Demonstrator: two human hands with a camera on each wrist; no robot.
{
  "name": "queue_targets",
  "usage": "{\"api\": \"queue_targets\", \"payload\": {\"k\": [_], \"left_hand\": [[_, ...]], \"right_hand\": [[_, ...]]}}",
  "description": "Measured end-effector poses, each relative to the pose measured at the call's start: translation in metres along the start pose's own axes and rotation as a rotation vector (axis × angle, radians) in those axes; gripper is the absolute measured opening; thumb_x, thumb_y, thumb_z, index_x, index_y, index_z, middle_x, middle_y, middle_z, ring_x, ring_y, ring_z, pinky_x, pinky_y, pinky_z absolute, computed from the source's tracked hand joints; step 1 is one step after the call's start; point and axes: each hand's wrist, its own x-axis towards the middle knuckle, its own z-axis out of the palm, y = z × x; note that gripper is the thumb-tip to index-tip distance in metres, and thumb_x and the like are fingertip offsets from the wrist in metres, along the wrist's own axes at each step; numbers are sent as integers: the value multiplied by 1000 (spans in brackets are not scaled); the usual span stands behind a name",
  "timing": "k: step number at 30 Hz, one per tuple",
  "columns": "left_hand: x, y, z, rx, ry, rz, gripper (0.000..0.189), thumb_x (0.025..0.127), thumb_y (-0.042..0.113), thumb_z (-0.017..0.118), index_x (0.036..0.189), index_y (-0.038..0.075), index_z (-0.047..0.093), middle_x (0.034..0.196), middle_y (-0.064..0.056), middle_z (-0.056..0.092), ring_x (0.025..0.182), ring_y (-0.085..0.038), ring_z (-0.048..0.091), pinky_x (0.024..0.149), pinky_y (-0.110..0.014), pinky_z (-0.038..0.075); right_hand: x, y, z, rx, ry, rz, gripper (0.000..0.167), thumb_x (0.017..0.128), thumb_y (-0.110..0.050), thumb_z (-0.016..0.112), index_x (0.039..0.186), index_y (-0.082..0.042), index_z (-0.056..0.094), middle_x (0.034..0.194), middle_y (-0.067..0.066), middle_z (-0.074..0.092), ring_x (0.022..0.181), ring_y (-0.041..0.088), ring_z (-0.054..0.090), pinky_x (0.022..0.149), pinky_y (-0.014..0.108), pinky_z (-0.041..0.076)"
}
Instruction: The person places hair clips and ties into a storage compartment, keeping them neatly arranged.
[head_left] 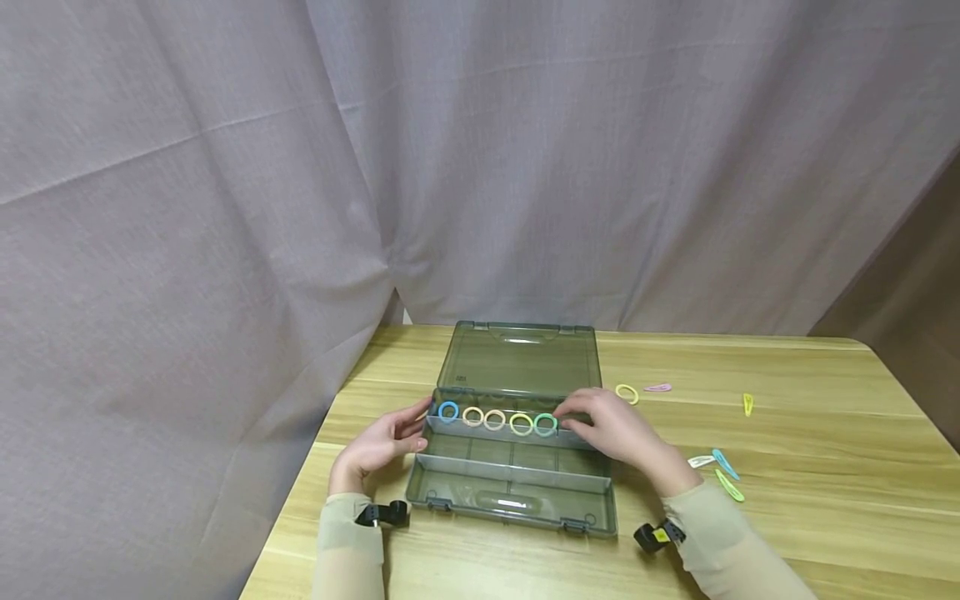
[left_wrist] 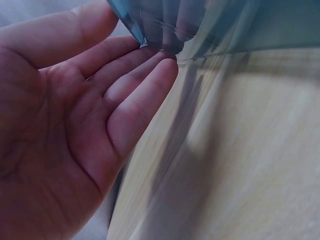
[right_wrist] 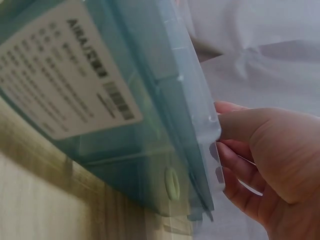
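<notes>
A clear grey-green plastic case (head_left: pixel 512 502) with lengthwise dividers lies in front of me. In a row at its rear compartment are a blue hair tie (head_left: pixel 447 412), two peach hair ties, a yellow hair tie (head_left: pixel 521 424) and a green hair tie (head_left: pixel 546 425). With fairly straight fingers, my left hand (head_left: pixel 378 446) touches the case's left side; the left wrist view shows the fingertips at the plastic wall. My right hand (head_left: pixel 618 425) reaches over the right end, fingers bent, tips right beside the green hair tie. Plastic partly covers those fingertips in the right wrist view (right_wrist: pixel 280 160), so a pinch is unclear.
Behind the compartments the lid (head_left: pixel 521 358) lies folded back. To the right on the wooden table (head_left: pixel 840 433) are a yellow hair tie (head_left: pixel 627 394), a pink hair clip (head_left: pixel 657 387), a yellow clip (head_left: pixel 747 405) and a cluster of white, blue and green clips (head_left: pixel 729 485). A grey curtain (head_left: pixel 510 167) hangs behind.
</notes>
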Motion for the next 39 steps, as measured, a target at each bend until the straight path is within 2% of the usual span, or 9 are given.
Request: {"api": "queue_targets", "payload": {"k": [7, 11, 13, 18, 22, 27, 32, 39], "left_hand": [[0, 1, -1, -1, -2, -3, 77, 105, -1, 64, 167, -6, 20, 174, -23, 17, 156, -46, 27, 125, -44, 30], [0, 1, 0, -1, -5, 3, 77, 105, -1, 64, 167, -7, 19, 174, -24, 17, 156, -46, 26, 125, -46, 30], [0, 0, 0, -4, -7, 7, 76, 105, -3, 63, 167, -8, 18, 174, -25, 16, 156, -47, 26, 125, -45, 30], [-2, -1, 1, -11, -3, 4, 76, 105, -4, 62, 166, -8, 18, 174, -25, 15, 155, -48, 26, 125, -44, 32], [-1, -1, 1, -6, 0, 1, 76, 104, -5, 62, 166, -8, 18, 174, -25, 16, 155, -48, 27, 124, -43, 32], [1, 0, 0, -11, 2, 3, 75, 104, -6, 61, 167, -8, 18, 174, -24, 16, 156, -48, 26, 125, -44, 31], [1, 2, 1, -10, -1, 2, 76, 104, -7, 61, 166, -8, 18, 174, -25, 16, 156, -47, 26, 125, -45, 29], [0, 2, 1, 4, -1, 0, 76, 104, -6, 62, 166, -9, 18, 173, -26, 16, 155, -48, 27, 125, -44, 30]], "right_hand": [[-12, 9, -5, 14, 54, 39, 20, 93, -6, 82, 110, -16, 83, 111, -2, 78, 107, 26, 73, 95, 50, 62], [-20, 18, -12, 36, 77, 77, 23, 92, -4, 82, 111, -16, 83, 114, 1, 78, 104, 24, 73, 85, 46, 63], [-25, 24, -17, 45, 91, 98, 23, 93, -3, 82, 111, -17, 82, 115, 1, 78, 97, 19, 72, 78, 40, 62], [-38, 38, -27, 43, 143, 123, 24, 93, 0, 80, 113, -12, 82, 116, 8, 79, 87, 16, 70, 70, 34, 61], [-47, 51, -33, 21, 164, 169, 23, 93, -1, 79, 114, -9, 82, 119, 15, 77, 91, 25, 73, 73, 40, 63], [-51, 64, -34, 9, 154, 216, 21, 95, -3, 79, 115, -9, 82, 121, 17, 77, 98, 34, 74, 80, 52, 64], [-53, 71, -34, 18, 136, 251, 20, 96, -4, 79, 115, -8, 81, 121, 18, 76, 100, 37, 73, 86, 59, 63], [-52, 82, -37, -10, 102, 291, 20, 95, -6, 78, 115, -9, 82, 115, 17, 78, 98, 37, 73, 89, 62, 60]]}}
